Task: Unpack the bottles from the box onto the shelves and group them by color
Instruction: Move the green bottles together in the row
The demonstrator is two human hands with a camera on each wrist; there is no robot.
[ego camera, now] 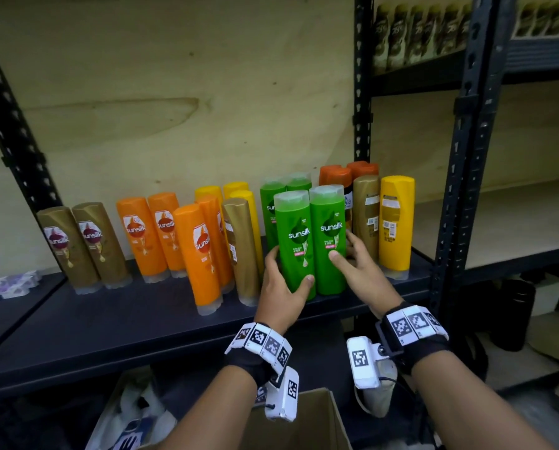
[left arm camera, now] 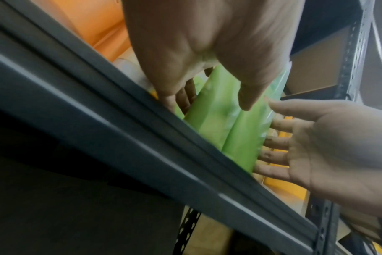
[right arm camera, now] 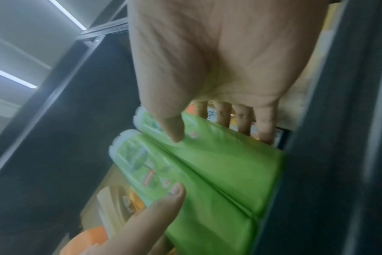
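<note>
Two green Sunsilk bottles stand side by side near the front of the dark shelf point(ego camera: 116, 323). My left hand point(ego camera: 283, 282) grips the left green bottle point(ego camera: 293, 245), thumb on its front and fingers round its left side. My right hand point(ego camera: 357, 267) holds the right green bottle point(ego camera: 328, 241), thumb on the label and fingers behind its right side. The left wrist view shows the left hand point(left arm camera: 207, 51) over both bottles point(left arm camera: 216, 112) and the right hand point(left arm camera: 327, 146) beside them. In the right wrist view, the right hand point(right arm camera: 218, 51) pinches the upper bottle point(right arm camera: 225, 143).
Two more green bottles point(ego camera: 271, 206) stand behind. Brown bottles point(ego camera: 83, 245), orange ones point(ego camera: 161, 235), yellow ones point(ego camera: 239, 194) and a gold one point(ego camera: 242, 251) fill the left. A gold bottle point(ego camera: 365, 216) and a yellow bottle point(ego camera: 396, 222) stand right, by the post point(ego camera: 460, 190). A cardboard box point(ego camera: 304, 423) sits below.
</note>
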